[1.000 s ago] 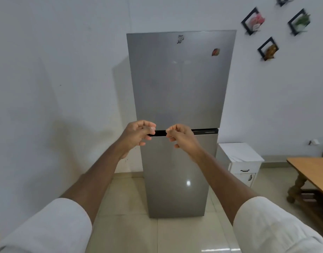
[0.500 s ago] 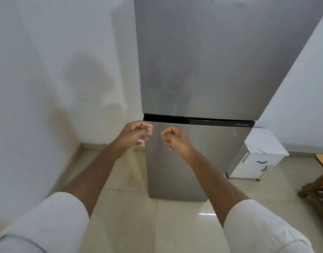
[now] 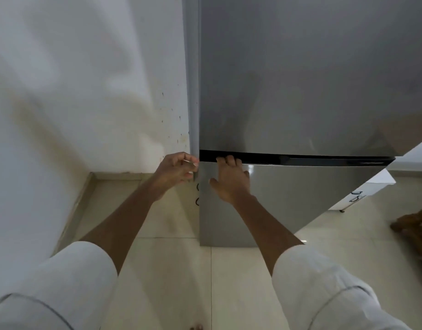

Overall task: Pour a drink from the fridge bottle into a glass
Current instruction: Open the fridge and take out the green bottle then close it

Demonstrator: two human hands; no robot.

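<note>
A tall grey two-door fridge (image 3: 300, 79) fills the upper right of the head view, both doors closed. A black handle gap (image 3: 300, 159) runs between the upper door and the lower door (image 3: 288, 198). My right hand (image 3: 230, 181) rests on the top left of the lower door, its fingertips hooked into the gap. My left hand (image 3: 177, 169) curls around the fridge's left edge at the same height. No bottle or glass is in view.
A white wall (image 3: 86, 91) stands close on the left of the fridge. A small white cabinet (image 3: 362, 194) sits to the fridge's right, with dark wooden furniture (image 3: 415, 225) at the far right. Pale floor tiles (image 3: 205, 282) lie below.
I have come much closer to the fridge. Both hands went from hovering in front of the door to touching it, the right fingers now in the handle gap, the left on the side edge.
</note>
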